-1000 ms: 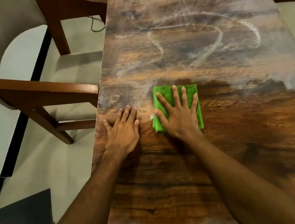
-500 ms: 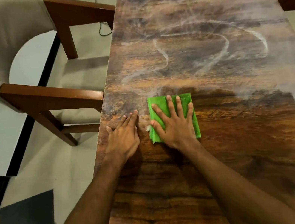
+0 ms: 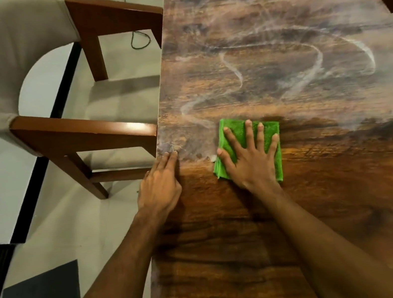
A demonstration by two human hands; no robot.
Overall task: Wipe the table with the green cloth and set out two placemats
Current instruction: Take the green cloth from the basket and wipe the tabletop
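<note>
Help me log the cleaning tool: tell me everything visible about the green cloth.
The green fuzzy cloth looks like microfibre, folded into a rectangle with layered edges showing at its left side. It lies flat on the dark wood-grain table, pressed under the spread fingers of the right hand, beside whitish streaks.

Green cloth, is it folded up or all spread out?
Folded. The green cloth is a small thick pad under the right hand, with stacked layers showing at its left edge.

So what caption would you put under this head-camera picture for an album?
Right hand presses the green cloth flat on the smeared wooden table, left hand resting at its edge.
</note>
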